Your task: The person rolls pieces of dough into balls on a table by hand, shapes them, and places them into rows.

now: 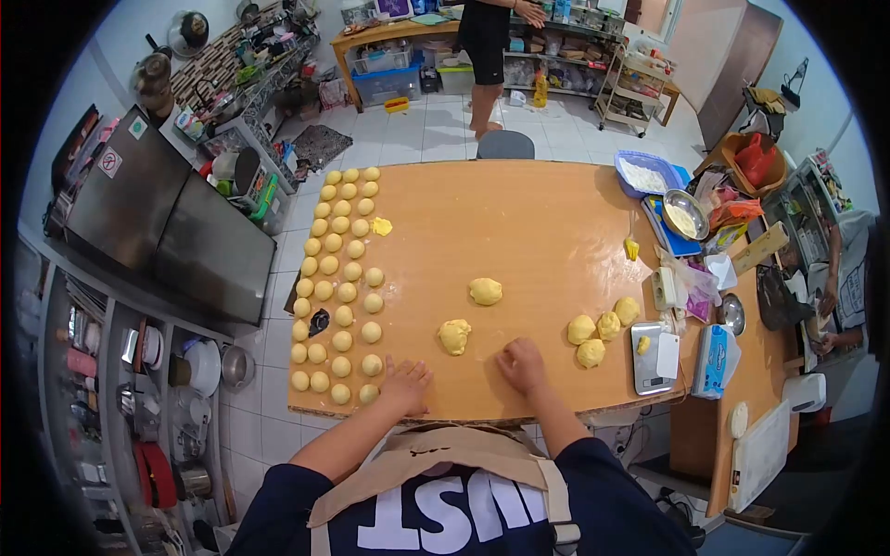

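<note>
Dough-dotted table (pixel 436 241) (tiled room)

1. Nearer the wearer than either hand, navy shirt (pixel 603 486): large white letters (pixel 447 511), including S.
2. Far left of the left hand (pixel 404 385), fridge (pixel 171 218): red barred-circle sign (pixel 109 162); green-marked sticker (pixel 138 128), too small to read.
</note>
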The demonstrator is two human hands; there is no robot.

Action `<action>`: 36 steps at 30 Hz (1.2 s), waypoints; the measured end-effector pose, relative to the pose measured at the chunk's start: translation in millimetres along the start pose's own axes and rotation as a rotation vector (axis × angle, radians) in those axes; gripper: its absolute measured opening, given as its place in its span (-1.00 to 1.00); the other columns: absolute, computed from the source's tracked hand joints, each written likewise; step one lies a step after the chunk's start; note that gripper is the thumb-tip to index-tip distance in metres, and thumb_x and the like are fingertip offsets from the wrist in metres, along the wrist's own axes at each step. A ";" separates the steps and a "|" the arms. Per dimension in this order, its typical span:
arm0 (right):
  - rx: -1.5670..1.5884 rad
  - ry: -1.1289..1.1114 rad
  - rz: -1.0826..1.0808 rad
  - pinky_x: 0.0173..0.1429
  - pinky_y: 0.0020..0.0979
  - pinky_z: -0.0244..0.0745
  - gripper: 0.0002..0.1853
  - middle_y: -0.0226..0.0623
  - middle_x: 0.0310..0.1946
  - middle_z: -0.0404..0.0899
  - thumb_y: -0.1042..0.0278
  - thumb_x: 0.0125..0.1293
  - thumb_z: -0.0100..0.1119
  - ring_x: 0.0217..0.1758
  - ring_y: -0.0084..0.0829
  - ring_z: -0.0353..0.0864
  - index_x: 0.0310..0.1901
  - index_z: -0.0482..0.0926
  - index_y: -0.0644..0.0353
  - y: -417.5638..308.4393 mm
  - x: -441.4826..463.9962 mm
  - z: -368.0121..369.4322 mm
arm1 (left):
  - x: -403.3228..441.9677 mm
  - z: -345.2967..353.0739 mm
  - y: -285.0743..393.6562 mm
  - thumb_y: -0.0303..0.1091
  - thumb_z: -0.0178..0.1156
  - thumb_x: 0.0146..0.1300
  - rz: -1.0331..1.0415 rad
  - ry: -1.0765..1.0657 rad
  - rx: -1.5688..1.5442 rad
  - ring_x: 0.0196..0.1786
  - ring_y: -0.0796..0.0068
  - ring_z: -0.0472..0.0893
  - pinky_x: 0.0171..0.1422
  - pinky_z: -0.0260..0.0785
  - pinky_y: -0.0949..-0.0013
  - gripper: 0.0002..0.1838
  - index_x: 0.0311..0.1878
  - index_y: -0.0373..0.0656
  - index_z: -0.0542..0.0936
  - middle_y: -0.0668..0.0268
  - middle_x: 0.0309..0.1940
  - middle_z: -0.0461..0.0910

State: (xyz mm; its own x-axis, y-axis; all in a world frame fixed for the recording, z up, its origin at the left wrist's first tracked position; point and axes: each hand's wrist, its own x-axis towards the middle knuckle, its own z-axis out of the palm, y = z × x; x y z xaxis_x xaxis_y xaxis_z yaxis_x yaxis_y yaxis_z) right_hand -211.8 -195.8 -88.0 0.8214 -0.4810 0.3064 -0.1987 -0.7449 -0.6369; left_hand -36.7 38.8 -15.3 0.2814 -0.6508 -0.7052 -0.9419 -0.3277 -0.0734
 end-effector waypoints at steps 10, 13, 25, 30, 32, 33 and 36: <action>-0.081 0.006 0.013 -0.06 -0.13 0.47 -0.63 -0.12 -0.27 0.54 0.29 0.01 0.49 -0.16 -0.04 0.52 -0.22 0.53 0.22 16.2 -14.0 -26.6 | 4.7 4.7 -1.2 0.30 0.28 0.10 -0.005 0.005 -0.016 0.63 0.11 -0.02 0.54 -0.48 -0.51 0.02 0.57 0.16 0.12 0.34 0.62 0.00; -0.014 0.019 0.022 -0.05 -0.12 0.48 -0.61 -0.11 -0.24 0.55 0.28 0.01 0.50 -0.16 -0.03 0.52 -0.20 0.53 0.23 -0.5 -13.2 1.4 | 1.2 0.6 2.1 0.32 0.28 0.10 -0.017 -0.028 0.006 0.63 0.14 -0.02 0.54 -0.52 -0.50 0.03 0.58 0.16 0.11 0.37 0.62 -0.01; -0.059 -0.090 0.108 0.08 -0.12 0.49 -0.58 -0.08 -0.14 0.58 0.21 0.07 0.49 -0.03 -0.02 0.55 -0.11 0.56 0.22 9.5 -19.1 -22.0 | 0.1 -5.1 2.3 0.32 0.25 0.14 -0.020 -0.042 -0.012 0.64 0.16 -0.06 0.56 -0.51 -0.47 0.02 0.59 0.18 0.08 0.39 0.62 -0.02; 0.064 -0.065 -0.024 0.05 -0.16 0.51 -0.57 -0.10 -0.15 0.58 0.25 0.02 0.52 -0.02 -0.03 0.54 -0.14 0.54 0.24 4.0 -50.9 -3.3 | -1.8 -13.0 -0.5 0.32 0.23 0.16 -0.016 -0.076 -0.039 0.65 0.17 -0.09 0.56 -0.55 -0.46 0.01 0.59 0.16 0.07 0.39 0.63 -0.05; 0.034 -0.096 0.001 0.07 -0.17 0.51 -0.57 -0.10 -0.14 0.58 0.27 0.02 0.53 0.00 -0.04 0.54 -0.13 0.55 0.23 21.9 -60.6 -21.9 | -2.2 -11.0 -0.7 0.33 0.23 0.16 -0.014 -0.064 -0.035 0.65 0.17 -0.09 0.56 -0.56 -0.46 0.01 0.59 0.16 0.07 0.39 0.63 -0.05; 0.018 -0.111 0.017 0.08 -0.17 0.51 -0.57 -0.10 -0.13 0.58 0.27 0.01 0.53 0.01 -0.04 0.54 -0.13 0.55 0.23 21.9 -60.9 -30.6 | -2.3 -11.1 -0.5 0.33 0.23 0.16 -0.011 -0.059 -0.032 0.65 0.17 -0.09 0.56 -0.56 -0.46 0.01 0.59 0.16 0.07 0.39 0.63 -0.05; -0.100 0.022 0.065 0.08 -0.16 0.51 -0.57 -0.09 -0.12 0.57 0.27 0.01 0.53 0.02 -0.04 0.54 -0.14 0.55 0.23 18.5 -39.0 -27.8 | -0.9 -12.7 -0.3 0.33 0.23 0.16 -0.010 -0.072 -0.019 0.65 0.17 -0.08 0.55 -0.57 -0.48 0.01 0.59 0.15 0.08 0.39 0.63 -0.04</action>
State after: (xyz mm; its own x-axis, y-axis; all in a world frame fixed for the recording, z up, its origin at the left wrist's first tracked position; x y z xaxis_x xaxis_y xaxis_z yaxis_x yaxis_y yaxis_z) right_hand -262.4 -203.7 -92.0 0.7934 -0.5390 0.2828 -0.3045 -0.7538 -0.5823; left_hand -34.3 30.8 -5.7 0.2760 -0.5971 -0.7532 -0.9354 -0.3471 -0.0676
